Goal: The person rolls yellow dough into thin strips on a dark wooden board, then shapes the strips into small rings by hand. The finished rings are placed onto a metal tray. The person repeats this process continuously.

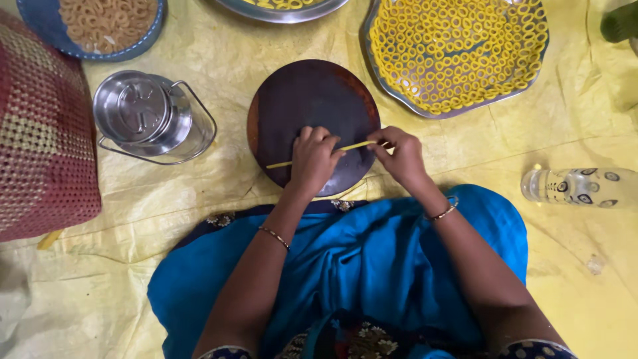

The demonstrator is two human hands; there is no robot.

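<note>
A round dark board lies on the yellow sheet in front of my lap. Across its near half runs a thin yellow dough strand. My left hand rests palm down on the strand's middle, fingers pressed on it. At the strand's right end my right hand pinches it between the fingertips. Blue cloth covers my lap below both forearms.
A steel tray full of yellow dough rings sits at the back right. Another steel plate is at the back centre, and a blue plate of pale rings at the back left. A lidded steel can stands left of the board. A clear bottle lies right. A red woven cushion is far left.
</note>
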